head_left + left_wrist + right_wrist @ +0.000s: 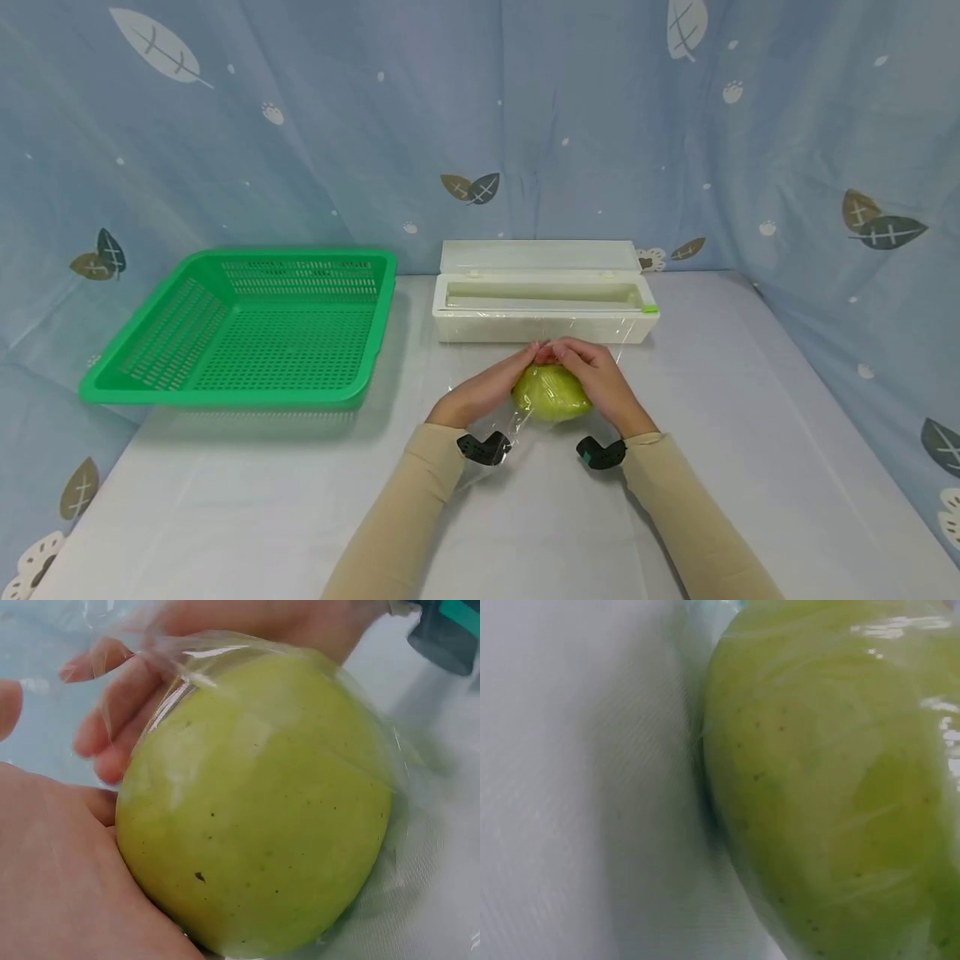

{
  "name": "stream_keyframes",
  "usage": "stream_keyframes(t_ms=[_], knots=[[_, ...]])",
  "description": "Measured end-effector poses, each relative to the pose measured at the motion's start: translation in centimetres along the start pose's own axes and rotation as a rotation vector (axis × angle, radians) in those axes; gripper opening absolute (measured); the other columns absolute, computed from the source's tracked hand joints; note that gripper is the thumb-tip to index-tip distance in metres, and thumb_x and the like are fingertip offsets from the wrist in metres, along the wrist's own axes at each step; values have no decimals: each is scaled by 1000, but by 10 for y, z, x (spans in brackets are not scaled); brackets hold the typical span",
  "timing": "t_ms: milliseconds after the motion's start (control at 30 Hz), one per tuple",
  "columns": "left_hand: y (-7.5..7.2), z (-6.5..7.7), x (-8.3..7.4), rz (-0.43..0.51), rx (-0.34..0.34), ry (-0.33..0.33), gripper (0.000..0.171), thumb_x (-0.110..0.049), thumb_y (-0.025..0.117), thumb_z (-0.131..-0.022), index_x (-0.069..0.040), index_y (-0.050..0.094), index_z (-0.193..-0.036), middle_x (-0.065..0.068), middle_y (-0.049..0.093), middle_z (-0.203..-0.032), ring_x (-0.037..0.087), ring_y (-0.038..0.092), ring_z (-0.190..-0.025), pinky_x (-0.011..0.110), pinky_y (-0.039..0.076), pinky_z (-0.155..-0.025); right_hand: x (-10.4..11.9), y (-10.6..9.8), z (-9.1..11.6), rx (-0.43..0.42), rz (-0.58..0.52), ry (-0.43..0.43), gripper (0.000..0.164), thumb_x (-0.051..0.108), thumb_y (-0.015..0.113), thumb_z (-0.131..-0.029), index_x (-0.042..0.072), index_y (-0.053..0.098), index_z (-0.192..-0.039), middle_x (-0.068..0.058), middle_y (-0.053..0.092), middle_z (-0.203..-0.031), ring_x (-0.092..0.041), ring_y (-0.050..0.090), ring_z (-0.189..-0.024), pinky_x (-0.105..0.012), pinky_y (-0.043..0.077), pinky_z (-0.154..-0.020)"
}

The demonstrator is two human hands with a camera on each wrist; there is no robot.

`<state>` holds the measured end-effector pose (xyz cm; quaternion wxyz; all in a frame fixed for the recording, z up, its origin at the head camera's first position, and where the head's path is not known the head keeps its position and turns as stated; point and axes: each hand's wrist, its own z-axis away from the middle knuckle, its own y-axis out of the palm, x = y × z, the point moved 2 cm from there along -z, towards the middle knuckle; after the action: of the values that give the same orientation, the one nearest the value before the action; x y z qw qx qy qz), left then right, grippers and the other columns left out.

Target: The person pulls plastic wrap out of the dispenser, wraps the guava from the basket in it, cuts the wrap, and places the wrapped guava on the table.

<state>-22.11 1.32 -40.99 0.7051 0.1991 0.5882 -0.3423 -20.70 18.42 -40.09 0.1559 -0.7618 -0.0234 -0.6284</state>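
Observation:
A yellow-green fruit (551, 393) with small dark specks sits on the white tabletop, covered in clear plastic wrap. Loose film (517, 421) trails from its left side. My left hand (486, 390) cups the fruit's left side, its palm (71, 874) against the skin in the left wrist view. From the right, my right hand (603, 382) curls over the fruit's far right side, its fingers (124, 705) touching the film. Both hands' fingertips meet at the far top. In the right wrist view, only the wrapped fruit (825, 787) and tabletop show.
Just behind the hands stands a white wrap dispenser box (540, 327) with its lid raised. A green slotted basket (225, 398) is on the left. A blue patterned curtain (570, 125) hangs behind the white table (750, 433).

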Motion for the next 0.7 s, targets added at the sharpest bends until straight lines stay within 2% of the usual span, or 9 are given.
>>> stream_keyframes(t_ms=[100, 200, 333, 467, 700], knots=[[1, 1, -1, -13, -10, -18, 61, -70, 22, -83, -43, 18, -137, -26, 16, -140, 0, 10, -129, 42, 9, -105, 0, 1, 0, -11, 0, 17, 33, 29, 43, -94, 4, 63, -102, -9, 63, -100, -20, 55, -99, -28, 40, -89], [1, 2, -2, -32, -27, -20, 60, -68, 21, -84, -43, 16, -138, -27, 10, -140, 0, 5, -130, 44, 7, -104, 1, 3, 0, -13, 68, 8, 35, 32, 41, -95, 7, 64, -102, -5, 63, -101, -17, 53, -102, -31, 37, -92], [1, 4, -3, -27, -38, -13, 64, -69, 19, -84, -40, 11, -140, -29, 3, -141, 1, -1, -130, 46, 5, -104, 0, 5, 0, -12, 220, -19, 31, 33, 40, -95, 14, 64, -104, 2, 61, -105, -13, 50, -108, -35, 33, -96], [1, 3, -3, -5, -20, 9, 69, -72, 19, -82, -39, 3, -141, -29, -2, -141, 0, -5, -129, 45, 4, -104, 0, 7, -1, -4, 349, -67, 28, 31, 44, -94, 16, 64, -106, 3, 59, -110, -15, 49, -110, -37, 33, -96], [-1, 4, -5, 52, 18, 52, 66, -66, 22, -86, -39, -1, -141, -19, 2, -146, 0, -1, -130, 41, 7, -105, 0, 11, -2, 56, 573, -178, 27, 31, 49, -92, 18, 65, -110, 2, 58, -114, -17, 48, -112, -37, 34, -95]])
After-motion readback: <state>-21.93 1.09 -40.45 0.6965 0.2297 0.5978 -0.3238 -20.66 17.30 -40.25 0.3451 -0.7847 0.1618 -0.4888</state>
